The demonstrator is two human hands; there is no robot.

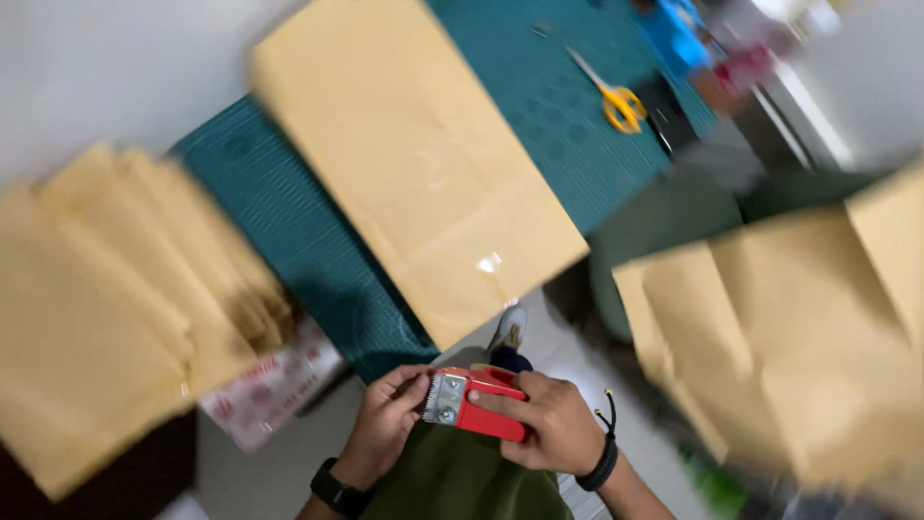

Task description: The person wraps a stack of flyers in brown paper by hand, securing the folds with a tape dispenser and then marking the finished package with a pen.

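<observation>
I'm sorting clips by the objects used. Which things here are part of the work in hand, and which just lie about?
In hand:
- red tape dispenser, held by right hand, left hand at its toothed end
- brown paper bag on the green mat

Lying about:
- yellow-handled scissors
- bag stacks at left and right

The paper stack (115, 308) left of the big envelope (414, 164) is all blurry, and the edge cuts it off. The paper bags (799, 347) to its right are blurry and cut off too. Blue and pink stuff (703, 48) behind it is too fuzzy to tell.
</observation>
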